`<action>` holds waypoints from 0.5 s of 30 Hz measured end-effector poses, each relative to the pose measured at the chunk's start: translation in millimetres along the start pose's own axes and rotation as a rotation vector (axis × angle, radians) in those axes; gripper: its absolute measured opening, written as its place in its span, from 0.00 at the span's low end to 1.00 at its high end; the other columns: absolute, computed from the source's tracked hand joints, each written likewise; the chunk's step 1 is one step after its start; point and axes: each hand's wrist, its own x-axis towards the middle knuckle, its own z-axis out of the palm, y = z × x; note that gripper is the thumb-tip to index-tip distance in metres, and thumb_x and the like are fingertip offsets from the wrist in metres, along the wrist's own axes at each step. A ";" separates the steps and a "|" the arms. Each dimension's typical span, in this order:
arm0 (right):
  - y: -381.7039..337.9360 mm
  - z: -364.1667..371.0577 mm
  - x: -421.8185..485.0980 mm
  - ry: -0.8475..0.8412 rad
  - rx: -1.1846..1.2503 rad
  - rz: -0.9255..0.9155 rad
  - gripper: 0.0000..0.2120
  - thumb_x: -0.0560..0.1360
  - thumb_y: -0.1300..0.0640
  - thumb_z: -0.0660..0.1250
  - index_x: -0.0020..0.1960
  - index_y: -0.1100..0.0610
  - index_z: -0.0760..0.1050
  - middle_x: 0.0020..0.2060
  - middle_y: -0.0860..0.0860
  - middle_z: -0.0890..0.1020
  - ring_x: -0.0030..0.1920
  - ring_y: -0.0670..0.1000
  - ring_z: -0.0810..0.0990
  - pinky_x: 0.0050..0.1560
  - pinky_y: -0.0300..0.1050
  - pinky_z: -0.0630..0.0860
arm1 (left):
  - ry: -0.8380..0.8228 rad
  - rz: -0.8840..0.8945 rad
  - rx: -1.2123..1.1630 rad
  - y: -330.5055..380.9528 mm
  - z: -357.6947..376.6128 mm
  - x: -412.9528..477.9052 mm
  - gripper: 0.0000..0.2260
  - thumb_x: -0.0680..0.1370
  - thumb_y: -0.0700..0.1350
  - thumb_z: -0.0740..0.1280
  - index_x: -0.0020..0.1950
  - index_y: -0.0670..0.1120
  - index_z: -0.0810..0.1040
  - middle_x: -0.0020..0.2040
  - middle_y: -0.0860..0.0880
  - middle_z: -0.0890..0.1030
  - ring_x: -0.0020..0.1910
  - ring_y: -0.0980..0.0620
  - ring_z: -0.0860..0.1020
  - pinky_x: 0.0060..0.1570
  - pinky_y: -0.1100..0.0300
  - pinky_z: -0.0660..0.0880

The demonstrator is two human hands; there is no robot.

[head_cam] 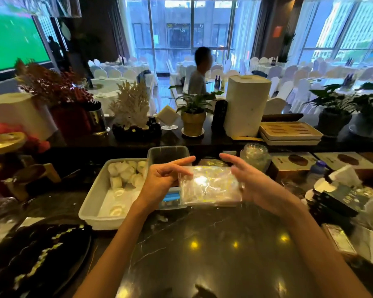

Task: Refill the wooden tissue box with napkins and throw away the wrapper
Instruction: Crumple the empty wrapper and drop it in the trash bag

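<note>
A pack of white napkins in a shiny clear wrapper [210, 186] is held flat above the dark marble counter [213, 250]. My left hand [163, 179] grips its left edge, with the index finger stretched out over the top. My right hand [248, 181] grips the right edge, fingers pointing toward the left hand. A brown wooden tissue box [293, 164] stands to the right, behind my right hand, and a second similar box [349, 161] stands further right.
A white tray of rolled towels [95, 203] sits left of the hands, a clear plastic bin [168, 154] behind them, a glass jar [255, 155] to the right. Dark boxes and papers [336, 201] crowd the right side, a black platter [37, 254] the near left. A person stands beyond the counter.
</note>
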 end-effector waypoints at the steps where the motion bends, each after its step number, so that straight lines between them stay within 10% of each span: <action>1: 5.3 3.8 2.3 0.004 -0.020 0.002 0.29 0.70 0.46 0.73 0.68 0.37 0.69 0.66 0.53 0.74 0.63 0.59 0.77 0.59 0.62 0.77 | 0.011 -0.022 0.022 -4.3 -4.6 -3.7 0.21 0.75 0.24 0.56 0.45 0.42 0.86 0.63 0.50 0.81 0.64 0.50 0.78 0.52 0.56 0.81; 8: 29.2 10.1 10.8 0.195 -0.012 -0.104 0.28 0.72 0.62 0.73 0.68 0.43 0.72 0.45 0.49 0.86 0.50 0.52 0.85 0.49 0.48 0.83 | -0.266 -0.407 -0.564 -22.9 -25.6 -16.8 0.33 0.72 0.46 0.72 0.75 0.55 0.63 0.72 0.41 0.71 0.69 0.36 0.71 0.66 0.34 0.68; 11: 30.5 13.2 9.2 0.286 -0.077 -0.137 0.29 0.74 0.64 0.71 0.70 0.43 0.69 0.53 0.53 0.84 0.49 0.50 0.86 0.41 0.43 0.82 | -0.184 -0.520 -0.384 -21.3 -12.0 -11.5 0.43 0.63 0.61 0.77 0.73 0.53 0.65 0.68 0.41 0.75 0.62 0.42 0.79 0.55 0.46 0.80; 15: 33.3 6.9 3.6 0.374 -0.097 -0.187 0.33 0.74 0.60 0.72 0.72 0.39 0.65 0.55 0.54 0.84 0.52 0.49 0.85 0.43 0.40 0.82 | -0.185 -0.464 -0.116 -30.7 3.6 -1.7 0.29 0.72 0.50 0.75 0.70 0.54 0.68 0.61 0.49 0.82 0.58 0.50 0.82 0.49 0.59 0.81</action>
